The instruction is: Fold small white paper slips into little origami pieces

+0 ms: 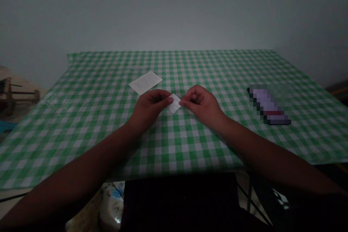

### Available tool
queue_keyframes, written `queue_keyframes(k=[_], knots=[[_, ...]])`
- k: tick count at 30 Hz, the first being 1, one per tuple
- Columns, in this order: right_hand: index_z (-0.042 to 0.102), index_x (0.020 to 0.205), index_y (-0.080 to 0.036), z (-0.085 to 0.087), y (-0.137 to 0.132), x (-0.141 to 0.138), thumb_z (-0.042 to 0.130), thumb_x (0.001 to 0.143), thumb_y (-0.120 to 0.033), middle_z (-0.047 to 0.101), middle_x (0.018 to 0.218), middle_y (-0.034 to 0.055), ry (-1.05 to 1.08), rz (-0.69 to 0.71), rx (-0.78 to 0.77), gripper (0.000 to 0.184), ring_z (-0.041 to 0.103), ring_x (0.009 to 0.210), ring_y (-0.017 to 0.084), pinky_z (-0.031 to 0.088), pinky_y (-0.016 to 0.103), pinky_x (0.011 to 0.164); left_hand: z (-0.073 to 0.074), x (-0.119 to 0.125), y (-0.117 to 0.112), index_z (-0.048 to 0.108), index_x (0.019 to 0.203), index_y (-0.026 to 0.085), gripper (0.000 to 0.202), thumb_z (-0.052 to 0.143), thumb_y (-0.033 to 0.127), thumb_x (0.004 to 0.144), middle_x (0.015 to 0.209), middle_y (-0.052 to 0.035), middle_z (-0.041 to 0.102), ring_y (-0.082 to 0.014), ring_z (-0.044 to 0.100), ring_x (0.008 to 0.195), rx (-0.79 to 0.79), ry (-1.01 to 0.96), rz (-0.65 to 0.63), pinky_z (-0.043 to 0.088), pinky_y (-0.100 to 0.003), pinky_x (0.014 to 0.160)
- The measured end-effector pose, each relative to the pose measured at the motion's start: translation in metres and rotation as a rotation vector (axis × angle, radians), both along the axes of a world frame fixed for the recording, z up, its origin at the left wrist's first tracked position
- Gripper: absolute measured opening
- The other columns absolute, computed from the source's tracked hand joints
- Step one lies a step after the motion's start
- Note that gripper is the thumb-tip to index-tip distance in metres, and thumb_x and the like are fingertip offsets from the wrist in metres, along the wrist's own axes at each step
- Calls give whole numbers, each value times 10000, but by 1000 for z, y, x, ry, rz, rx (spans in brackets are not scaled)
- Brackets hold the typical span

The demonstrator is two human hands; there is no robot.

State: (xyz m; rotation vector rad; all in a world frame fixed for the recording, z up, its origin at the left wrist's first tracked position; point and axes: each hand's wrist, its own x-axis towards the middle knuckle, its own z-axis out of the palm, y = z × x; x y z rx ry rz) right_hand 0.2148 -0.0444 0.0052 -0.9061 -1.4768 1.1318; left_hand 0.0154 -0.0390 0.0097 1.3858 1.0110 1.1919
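A small folded white paper [174, 103] with printed lines is held just above the green-and-white checked tablecloth [206, 69]. My left hand [150, 107] pinches its left edge between thumb and fingers. My right hand [199, 103] pinches its right edge, fingers curled. Both hands meet at the middle of the table. A second, larger printed paper sheet [145, 82] lies flat on the cloth just behind my left hand.
A dark phone-like object [269, 108], blurred out, lies on the cloth at the right. A wooden frame [16, 96] stands on the floor at the far left. A plain wall rises behind the table. A bag [112, 204] sits under the near edge.
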Motion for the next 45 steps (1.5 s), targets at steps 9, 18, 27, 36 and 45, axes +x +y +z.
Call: queue_keyframes(k=[9, 18, 27, 36, 45], knots=[[572, 823, -232, 1, 2, 7, 768, 791, -293, 627, 761, -39, -91, 45, -8, 208, 593, 700, 131, 481, 299, 649, 4, -3, 1, 760, 969, 198, 285, 849, 301, 718, 880, -28, 754, -178, 711, 804, -62, 52, -130, 580, -320, 763], [586, 835, -229, 0, 0, 8, 722, 830, -265, 601, 773, -36, -170, 69, 54, 141, 573, 702, 125, 480, 300, 657, 6, -7, 2, 782, 854, 208, 194, 789, 395, 803, 825, -30, 758, -165, 684, 762, -24, 175, -122, 538, -308, 753], [620, 837, -230, 4, -2, 0, 773, 781, -350, 638, 773, -34, -28, 111, -75, 203, 597, 703, 123, 500, 291, 656, 8, -2, -1, 758, 871, 193, 205, 814, 361, 766, 826, -29, 749, -164, 683, 749, -20, 135, -120, 537, -303, 724], [634, 792, -230, 8, -4, -1, 794, 764, -349, 656, 748, -33, 50, 72, -80, 202, 615, 699, 130, 508, 295, 649, 12, -3, -7, 711, 830, 182, 196, 829, 319, 755, 801, -18, 710, -149, 660, 737, 65, 119, -108, 546, -288, 709], [674, 814, -236, 7, -8, -1, 784, 788, -348, 699, 794, -16, -4, 25, 7, 160, 645, 728, 145, 537, 314, 675, 13, 0, -8, 708, 818, 181, 179, 812, 319, 774, 793, -17, 712, -152, 657, 739, 102, 126, -80, 540, -286, 702]])
